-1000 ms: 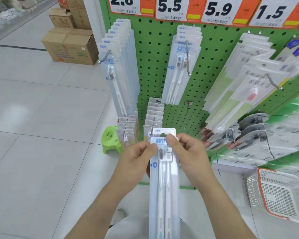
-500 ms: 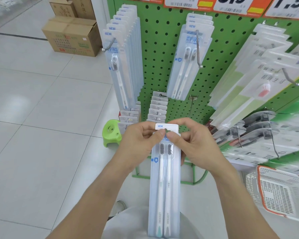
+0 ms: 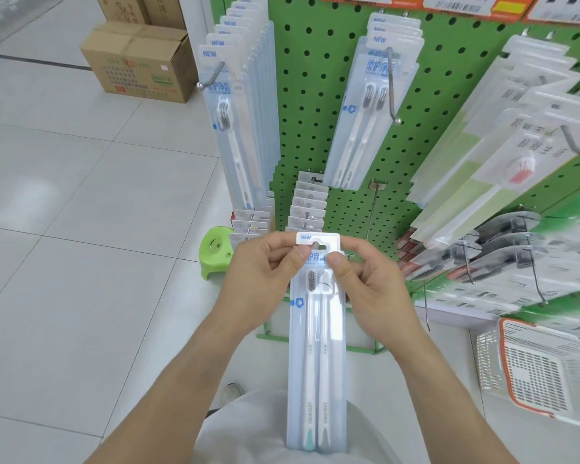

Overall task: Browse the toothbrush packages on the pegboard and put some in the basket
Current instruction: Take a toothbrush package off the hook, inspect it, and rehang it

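1. Green pegboard (image 3: pixel 315 95), dotted with dark holes.
2. Clear toothbrush package (image 3: pixel 316 346) with a white-and-blue header; two white brushes, one green-tipped, one grey-tipped.
3. White basket (image 3: pixel 533 373), orange-rimmed.
4. Lime-green stool (image 3: pixel 215 251).
5. Brown cardboard boxes (image 3: pixel 138 58).
6. Pale grey floor tiles (image 3: pixel 81 212).

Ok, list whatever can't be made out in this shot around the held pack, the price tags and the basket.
- Held toothbrush pack, head view: the thumbs of the left hand and right hand cover its label.
- Price tags: cut off by the top edge, so the prices are unreadable.
- Basket: cut off by the right edge; its inside is not shown.
- Packages at right: blurred, text illegible.
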